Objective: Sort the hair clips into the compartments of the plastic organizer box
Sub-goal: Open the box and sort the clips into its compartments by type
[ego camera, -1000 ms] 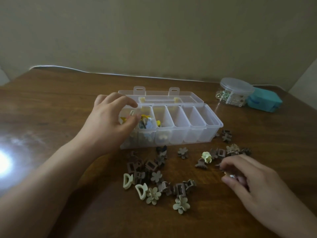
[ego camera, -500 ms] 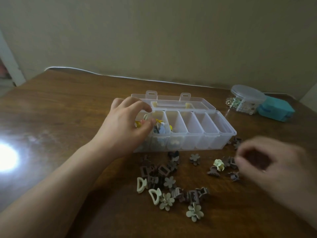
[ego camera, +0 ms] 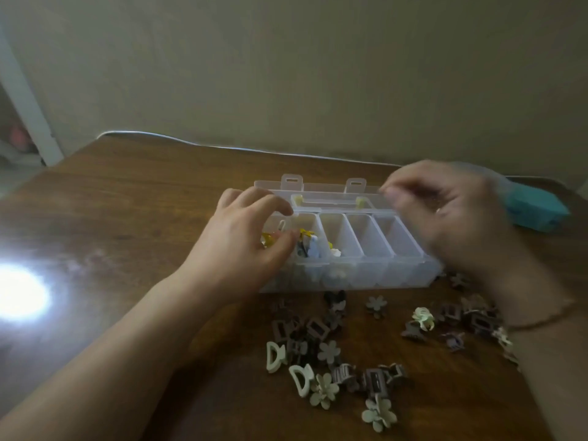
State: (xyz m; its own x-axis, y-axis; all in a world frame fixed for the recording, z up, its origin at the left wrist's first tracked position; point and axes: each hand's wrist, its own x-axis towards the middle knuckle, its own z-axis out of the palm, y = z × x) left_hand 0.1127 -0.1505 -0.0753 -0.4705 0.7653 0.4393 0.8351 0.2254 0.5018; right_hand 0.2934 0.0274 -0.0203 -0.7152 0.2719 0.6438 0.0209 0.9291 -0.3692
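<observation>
Hair clips (ego camera: 331,361) loose in a heap near worktop (ego camera: 127,218) front edge, just before organizer box (ego camera: 366,275). Likely light, stiff plastic, springy; pinch by the body. Left hand (ego camera: 241,246) rests over box's left compartments, grip half-curled, nothing clearly held. Right hand (ego camera: 451,214) blurred above right compartments, fingertips pinched; holding anything, cannot tell. Glossy wood, glare at left edge. Teal case (ego camera: 537,211) at far right corner; plain wall behind.

Home, wooden table (ego camera: 133,218), plain wall (ego camera: 318,74)
</observation>
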